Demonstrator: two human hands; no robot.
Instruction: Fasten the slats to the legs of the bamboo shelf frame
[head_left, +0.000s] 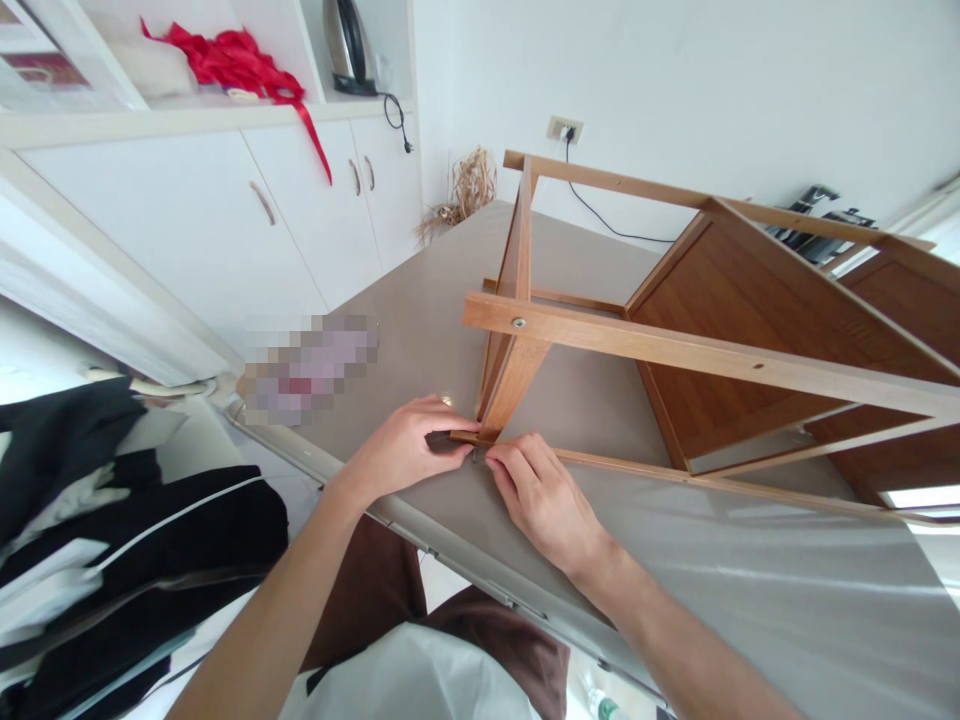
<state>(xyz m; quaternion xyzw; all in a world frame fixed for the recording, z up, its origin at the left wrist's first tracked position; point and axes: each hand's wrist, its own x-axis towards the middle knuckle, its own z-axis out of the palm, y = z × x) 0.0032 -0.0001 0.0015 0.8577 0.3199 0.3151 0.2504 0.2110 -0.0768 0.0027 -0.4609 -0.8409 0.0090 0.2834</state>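
Observation:
A wooden frame (pixel 645 345) with slim rails and brown panels lies on its side on the grey tabletop (pixel 420 340). My left hand (pixel 405 445) is closed around the near end of its lower rail (pixel 463 436), thumb in front and fingers behind. Just right of that end, my right hand (pixel 544 500) pinches at the joint between the rail and an upright board (pixel 514 385). A tiny metallic bit shows between the two hands, too small to name. Whatever sits in my right fingertips is hidden. A round metal fastener (pixel 518 322) shows in the upper rail.
White cabinets (pixel 187 200) stand at the left, with a red ribbon (pixel 232 62) and a kettle (pixel 349 50) above. A blurred-out item (pixel 315 365) lies on the table's left. Dried stalks (pixel 472 190) stand at the far corner. Dark clothes (pixel 150 560) are at lower left.

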